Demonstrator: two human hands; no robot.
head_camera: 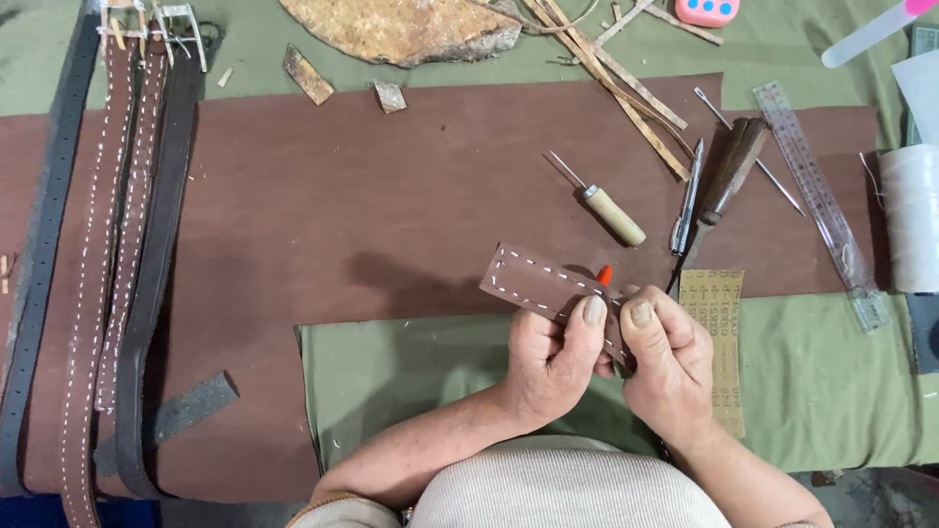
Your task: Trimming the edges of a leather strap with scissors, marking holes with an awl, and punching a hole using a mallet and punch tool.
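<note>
The worktop [841, 391] is covered with an olive-green cloth that shows along the top edge, the right side and a cut-out patch at the bottom middle. A large sheet of brown leather [342, 205] lies flat over most of it. Light is even and soft, with faint shadows. At the bottom right corner a dark strip of floor [871, 489] shows.

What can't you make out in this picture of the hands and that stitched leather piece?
Head view only:
- Right end of the leather strip: hidden by the left hand and right hand.
- Orange tip: the rest is hidden behind the strip and fingers.
- Belts: cut off by the top and bottom edges.
- Thread spool: cut off by the right edge.
</note>
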